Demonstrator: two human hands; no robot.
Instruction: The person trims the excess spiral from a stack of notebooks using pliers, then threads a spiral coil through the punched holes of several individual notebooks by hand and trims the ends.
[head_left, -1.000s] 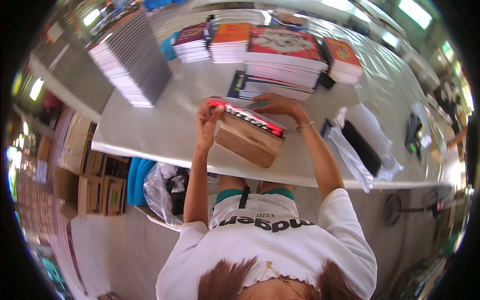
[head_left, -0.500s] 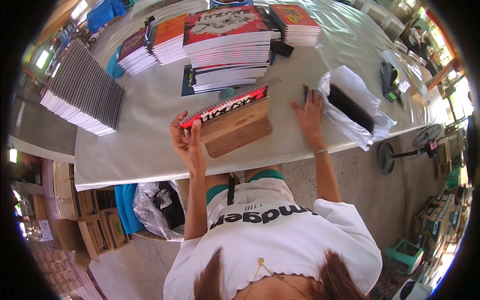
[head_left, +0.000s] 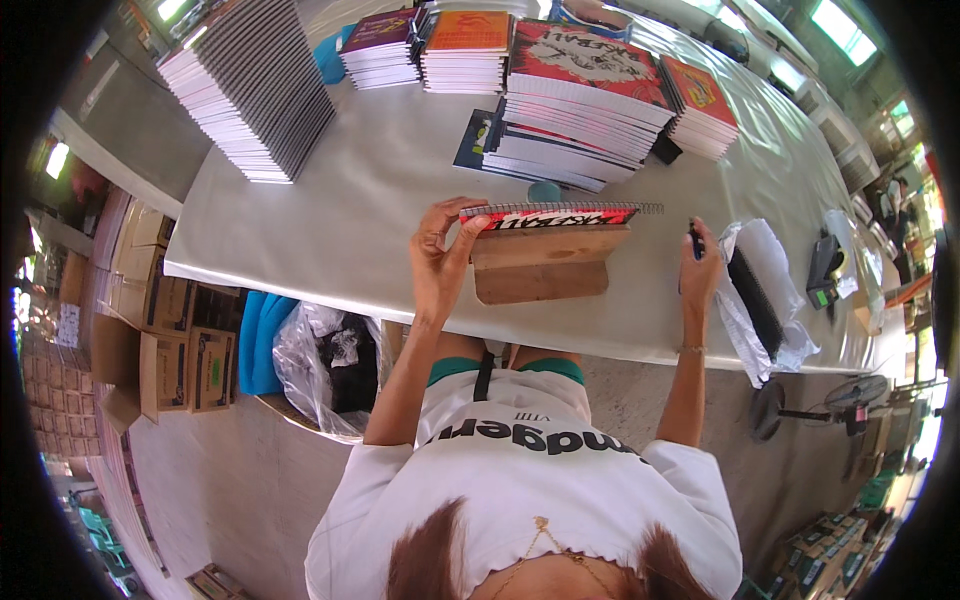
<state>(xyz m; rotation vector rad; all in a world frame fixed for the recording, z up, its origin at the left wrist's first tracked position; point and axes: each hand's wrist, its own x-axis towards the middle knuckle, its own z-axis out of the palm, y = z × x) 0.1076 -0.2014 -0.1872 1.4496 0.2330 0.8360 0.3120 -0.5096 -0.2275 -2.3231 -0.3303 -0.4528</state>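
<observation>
1. Our wooden stand (head_left: 540, 282) sits on pale table sheeting (head_left: 330, 245).
2. Right of it, our right hand (head_left: 702, 268) curls around a dark tool (head_left: 695, 238).
3. Along the stand's upper edge, our left hand (head_left: 443, 258) pinches a spiral-bound notebook (head_left: 560, 217).
4. Beyond it rises a red-topped notebook stack (head_left: 590, 65).
5. Far past it, rightward: a window (head_left: 843, 30).

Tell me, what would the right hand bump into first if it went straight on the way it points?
The right hand would probably meet the small stack of red-covered books across the table, though depth is hard to judge.
</observation>
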